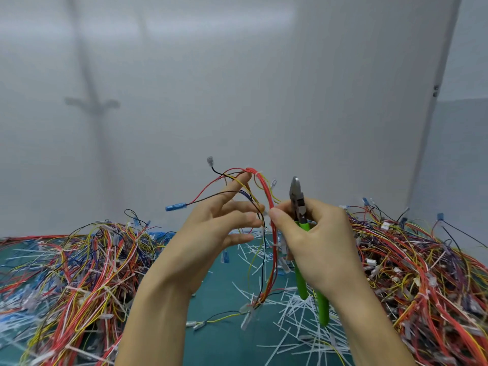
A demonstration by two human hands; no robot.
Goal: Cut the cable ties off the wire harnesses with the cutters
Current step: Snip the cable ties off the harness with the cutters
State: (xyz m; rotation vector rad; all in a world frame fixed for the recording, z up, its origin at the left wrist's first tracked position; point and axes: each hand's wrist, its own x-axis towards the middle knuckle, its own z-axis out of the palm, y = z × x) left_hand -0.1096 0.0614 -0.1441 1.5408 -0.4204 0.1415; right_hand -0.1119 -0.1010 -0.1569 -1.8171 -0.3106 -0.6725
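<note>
One wire harness point(272, 228) held up mid-air over the green worktop point(219, 299), between both hands. Right hand point(320, 241) pinches its red wires and also grips the green-handled cutters point(303, 233), tip up. Left hand point(211, 228) open, fingers spread among loose wires. Cut ties point(295, 313) below, harness piles point(422, 273) either side.

Cutters point(299, 204): dull grey metal head, glossy bright-green plastic handles. Wire bundle point(269, 207) held up between the hands: smooth plastic insulation, mostly red w/ yellow and black, slight sheen. Blue connector point(175, 207) on one wire end: translucent plastic. Cut tie pieces point(295, 315): thin white plastic strips, matt. Table mat point(219, 339): teal, smooth, matt. Back wall point(237, 88): pale grey panel, smooth, faintly reflective.
</note>
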